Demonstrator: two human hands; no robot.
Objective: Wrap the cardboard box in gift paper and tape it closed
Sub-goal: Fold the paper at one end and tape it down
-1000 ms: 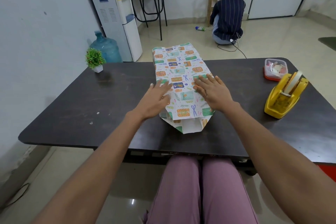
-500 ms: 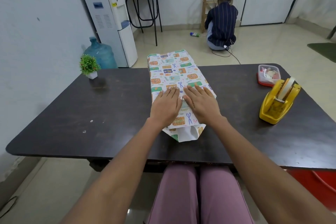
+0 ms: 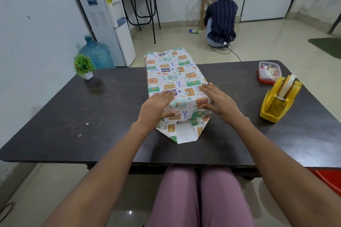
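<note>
While the gift-wrapped box (image 3: 172,77) lies mid-tabletop (image 3: 110,116) with its body covered, the left hand (image 3: 156,106) and right hand (image 3: 217,101) press flat-fingered on its near end, whose flaps look unfolded and untaped, tape dispenser (image 3: 279,101) untouched.

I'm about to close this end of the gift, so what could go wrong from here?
The near paper flap lies loose and untaped; letting go may let the folds spring open. The tape dispenser sits off to the right, so the right hand must leave the wrapped box, with only the left hand pressing.
</note>
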